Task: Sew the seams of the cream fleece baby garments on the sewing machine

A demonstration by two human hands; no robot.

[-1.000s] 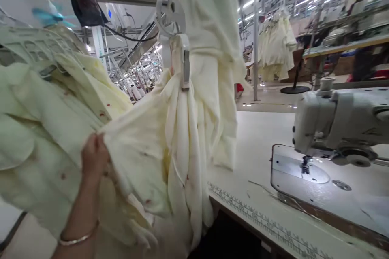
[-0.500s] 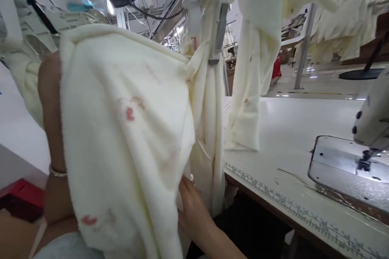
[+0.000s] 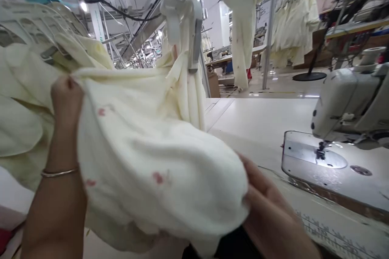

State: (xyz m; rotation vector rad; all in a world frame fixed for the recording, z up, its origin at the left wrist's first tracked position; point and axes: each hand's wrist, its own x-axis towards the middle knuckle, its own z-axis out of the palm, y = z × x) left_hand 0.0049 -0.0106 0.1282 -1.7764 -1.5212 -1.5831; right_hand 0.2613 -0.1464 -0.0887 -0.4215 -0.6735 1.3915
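Note:
A cream fabric piece with small pink-red prints [image 3: 130, 162] spreads between my hands, blurred by motion. My left hand [image 3: 67, 95], with a bangle on its wrist, is closed on the fabric's upper left corner. At the lower right, my right hand [image 3: 261, 186] grips the fabric's edge; its fingertips are partly hidden behind the cloth. The upper right part of the fabric runs to a white hanger clip [image 3: 196, 36], where folded cream cloth hangs down.
A sewing machine [image 3: 349, 105] stands at the right on a white table [image 3: 243, 119] with a printed ruler edge. More cream pieces hang on white hangers [image 3: 30, 20] at the left. Further cream garments [image 3: 294, 28] hang in the background beside a metal post [image 3: 269, 44].
My left hand has come into view from behind the fabric, holding its corner. My right hand has moved right and pulled the fabric out sideways. The view has shifted right.

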